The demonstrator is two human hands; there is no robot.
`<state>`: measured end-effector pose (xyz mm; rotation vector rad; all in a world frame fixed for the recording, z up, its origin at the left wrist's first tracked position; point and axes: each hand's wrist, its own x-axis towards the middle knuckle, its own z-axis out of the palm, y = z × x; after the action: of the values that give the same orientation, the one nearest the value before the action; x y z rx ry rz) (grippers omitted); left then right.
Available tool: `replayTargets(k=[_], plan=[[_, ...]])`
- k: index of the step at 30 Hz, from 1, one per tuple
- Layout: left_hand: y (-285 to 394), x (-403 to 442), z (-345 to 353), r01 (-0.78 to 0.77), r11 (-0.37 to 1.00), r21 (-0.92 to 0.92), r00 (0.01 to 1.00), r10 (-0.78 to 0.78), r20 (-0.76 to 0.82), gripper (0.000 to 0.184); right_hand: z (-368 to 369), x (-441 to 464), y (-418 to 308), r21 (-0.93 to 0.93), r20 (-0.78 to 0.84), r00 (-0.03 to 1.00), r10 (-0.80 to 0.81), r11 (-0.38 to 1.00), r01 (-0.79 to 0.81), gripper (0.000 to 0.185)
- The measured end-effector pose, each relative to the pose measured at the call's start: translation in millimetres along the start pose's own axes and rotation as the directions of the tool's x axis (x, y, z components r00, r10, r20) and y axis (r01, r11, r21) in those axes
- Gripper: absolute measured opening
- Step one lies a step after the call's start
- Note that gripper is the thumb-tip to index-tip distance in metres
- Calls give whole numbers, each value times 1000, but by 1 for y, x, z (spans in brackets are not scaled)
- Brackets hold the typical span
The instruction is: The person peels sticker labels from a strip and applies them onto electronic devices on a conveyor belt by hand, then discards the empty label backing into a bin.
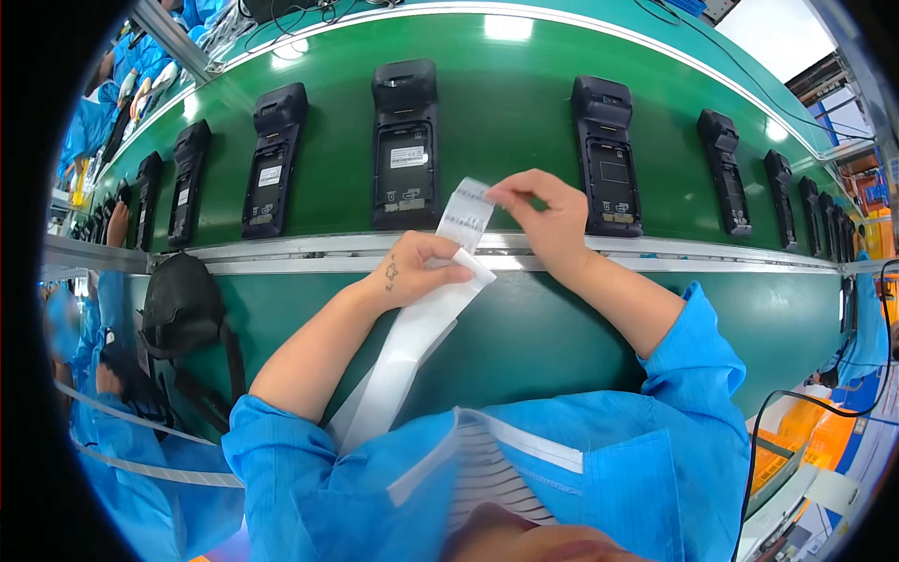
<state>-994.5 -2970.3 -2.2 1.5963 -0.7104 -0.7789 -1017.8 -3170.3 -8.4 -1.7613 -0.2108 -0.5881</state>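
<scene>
A long white strip of labels [401, 348] runs from my lap up across the bench edge. My left hand [412, 270] grips it between thumb and fingers, just below its printed end. At that end my right hand [548, 214] pinches the upper right corner of a printed label [465, 214], thumb against forefinger. Beyond my hands, a black handheld terminal [406, 140] lies on the green belt with a white label in its open back. Right of it lies another terminal [607, 155], whose recess shows only a printed outline.
More terminals [273, 159] line the green conveyor [506, 122] on both sides. A metal rail [337, 251] separates it from my bench. A black bag [183, 304] with a strap sits at my left. Other people in blue work [122, 393] at the left.
</scene>
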Motion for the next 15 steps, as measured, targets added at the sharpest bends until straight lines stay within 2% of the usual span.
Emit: replayTargets(k=[2,4,6,8,11,15], plan=[[1,1,1,21,998,66,999,-23,39,14,-10,7,3,200,-101,964,247,954,-224,4],[3,2,1,27,997,76,998,-31,48,15,-45,30,17,223,-265,946,186,966,-127,6],[5,3,3,18,1000,22,1000,-18,24,16,-95,54,19,158,-308,921,241,967,-200,7],[6,4,4,73,996,-58,997,-72,14,16,-146,62,40,68,-83,919,386,922,-382,12],[8,6,6,100,980,-172,995,-100,13,17,-162,55,42,-134,110,802,587,808,-573,16],[11,7,8,116,978,-171,993,-114,17,19,-159,52,43,-209,122,815,566,818,-537,18]])
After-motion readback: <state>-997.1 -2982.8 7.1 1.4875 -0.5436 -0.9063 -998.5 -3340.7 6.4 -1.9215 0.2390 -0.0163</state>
